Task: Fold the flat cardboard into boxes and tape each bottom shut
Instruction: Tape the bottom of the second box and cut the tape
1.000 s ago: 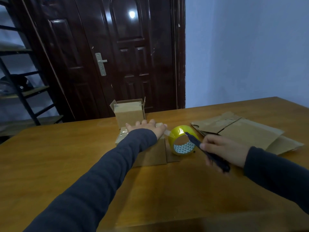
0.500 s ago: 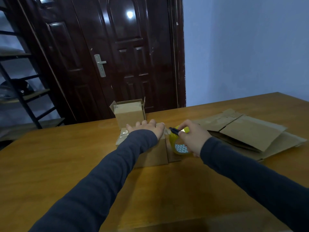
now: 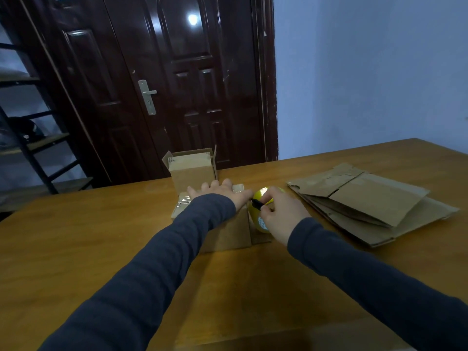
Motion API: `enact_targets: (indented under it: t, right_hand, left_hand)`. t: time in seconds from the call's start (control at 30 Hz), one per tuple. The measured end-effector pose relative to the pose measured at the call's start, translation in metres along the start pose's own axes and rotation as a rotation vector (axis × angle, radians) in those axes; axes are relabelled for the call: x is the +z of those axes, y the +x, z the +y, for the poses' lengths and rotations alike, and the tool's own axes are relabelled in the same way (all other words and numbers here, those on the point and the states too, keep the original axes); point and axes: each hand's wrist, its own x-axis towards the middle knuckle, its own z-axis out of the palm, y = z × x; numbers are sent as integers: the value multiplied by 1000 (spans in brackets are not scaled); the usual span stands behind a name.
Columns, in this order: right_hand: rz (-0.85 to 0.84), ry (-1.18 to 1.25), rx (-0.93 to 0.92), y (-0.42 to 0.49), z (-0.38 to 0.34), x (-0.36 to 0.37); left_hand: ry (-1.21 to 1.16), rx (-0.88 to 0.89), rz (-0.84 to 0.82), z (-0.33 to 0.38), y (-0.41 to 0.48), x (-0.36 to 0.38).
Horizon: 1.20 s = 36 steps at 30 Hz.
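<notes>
Boxes number two, mid-table: far box alone, near box under the flat, pressing left hand. Right hand pinches one cutter at one tape roll. Flat sheets lie stacked right.

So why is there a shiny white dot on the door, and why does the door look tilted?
Head view: the dot is a light's glare on the glossy door; same head view, the wide-angle lens leans its edges; the whole room is dim.

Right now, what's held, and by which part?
Right hand pinches a black cutter by its handle. Left hand, flat on the box, holds nothing.
</notes>
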Motion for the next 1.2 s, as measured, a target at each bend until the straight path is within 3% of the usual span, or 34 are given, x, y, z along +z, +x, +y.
enact_targets:
  t: [0.27,0.47,0.57,0.8,1.2]
  right_hand:
    - [93,112,24,8,20,-8]
    - [298,283,-74,13,18,-23]
    - [182,317,0,20,8,-29]
    - [36,54,23,23,-4,-37]
    - [-69,-55,86,36,-10,-39]
  left_hand:
    - [-27,-9,-32,0,2,-2]
    - [-17,-10,-22,1,0,-2]
    - [-20,-6,-28,1,1,-2]
    - [-13,-2,-21,0,0,-2]
    - [-10,-6,-7,1,0,-1]
